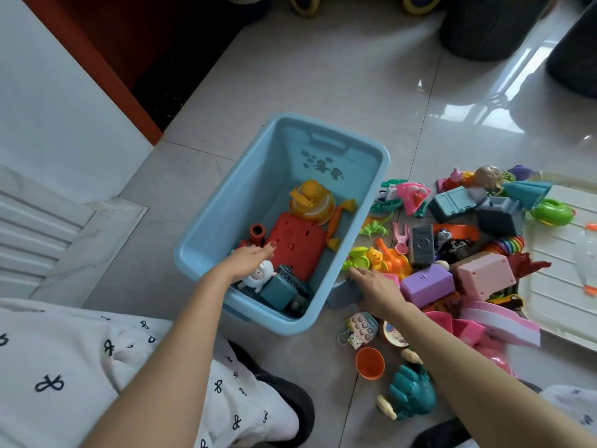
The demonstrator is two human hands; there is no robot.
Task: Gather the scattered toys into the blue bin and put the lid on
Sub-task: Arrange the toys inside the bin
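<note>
I'm reaching my left hand (250, 260) into the blue bin (206, 218), fingers loose, holding nothing. My right hand (374, 287) is lying flat on the grey toy (344, 294) beside the bin, not yet gripping. I'm aiming to curl under it before lifting.

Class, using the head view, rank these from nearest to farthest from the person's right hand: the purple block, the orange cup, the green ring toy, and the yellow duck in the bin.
From the right hand:
1. Purple block, just to its right.
2. Orange cup, below it on the floor.
3. Yellow duck, up-left inside the blue bin.
4. Green ring toy, far right beside the white lid.
</note>
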